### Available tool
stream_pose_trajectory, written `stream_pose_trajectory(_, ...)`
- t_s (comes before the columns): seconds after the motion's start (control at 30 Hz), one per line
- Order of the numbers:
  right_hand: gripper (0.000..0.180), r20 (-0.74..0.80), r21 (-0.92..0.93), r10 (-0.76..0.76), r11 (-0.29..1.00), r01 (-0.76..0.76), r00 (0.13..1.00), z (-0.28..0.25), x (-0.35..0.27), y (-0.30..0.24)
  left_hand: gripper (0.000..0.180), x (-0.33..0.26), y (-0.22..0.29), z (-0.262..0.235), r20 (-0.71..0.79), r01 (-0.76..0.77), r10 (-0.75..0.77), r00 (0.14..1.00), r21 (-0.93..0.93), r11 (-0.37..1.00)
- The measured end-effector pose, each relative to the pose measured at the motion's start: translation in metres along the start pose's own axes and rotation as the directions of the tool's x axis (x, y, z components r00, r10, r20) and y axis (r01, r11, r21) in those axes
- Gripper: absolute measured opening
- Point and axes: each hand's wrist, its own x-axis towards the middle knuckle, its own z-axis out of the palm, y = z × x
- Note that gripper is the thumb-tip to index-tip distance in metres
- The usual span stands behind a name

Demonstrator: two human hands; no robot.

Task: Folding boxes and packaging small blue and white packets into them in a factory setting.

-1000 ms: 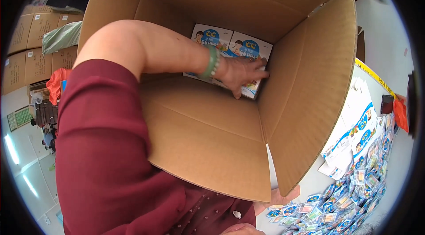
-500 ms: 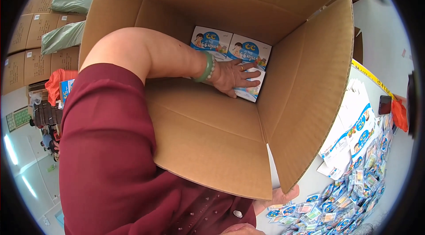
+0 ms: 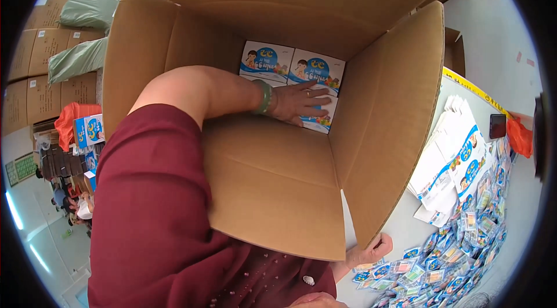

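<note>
A large brown cardboard carton [image 3: 267, 163] stands tilted before me with its flaps spread. My left hand [image 3: 299, 102], wearing a green bangle [image 3: 264, 97] and a ring, reaches deep inside. Its fingers are spread flat, palm down, over small white-and-blue printed boxes [image 3: 315, 71] packed at the bottom. Another such box [image 3: 267, 59] lies beside them to the left; the forearm and hand cover part of the layer. At the lower right, the curled fingers of my right hand [image 3: 371, 251] are at the corner of the right flap [image 3: 400, 116], which partly hides them.
Flattened white-and-blue box blanks [image 3: 458, 163] lie on the table [image 3: 406, 232] at right, beside a heap of small sachets [image 3: 447, 261]. A phone [image 3: 498, 126] and an orange bag [image 3: 519, 137] sit farther right. Stacked cartons [image 3: 49, 52] stand at left; people [image 3: 81, 206] are in the background.
The carton appears shifted slightly left in view. My left hand stays on the boxes, moved slightly toward the upper left. More of my right hand's curled fingers shows beside the flap corner.
</note>
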Motion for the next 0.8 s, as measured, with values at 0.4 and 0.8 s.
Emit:
stream_pose_trajectory(0.4,0.007,-0.066,-0.072,-0.011,0.997,0.006,0.998,-0.007,-0.005,-0.011,0.083,0.037,-0.003,-0.040,0.445,-0.147,0.107,0.889,0.056,0.988)
stream_pose_trajectory(0.8,0.054,0.107,-0.398,-0.512,0.763,0.509,0.852,0.025,0.114,-0.093,0.043,0.070,0.052,-0.331,0.467,0.325,-0.311,0.828,0.053,0.944)
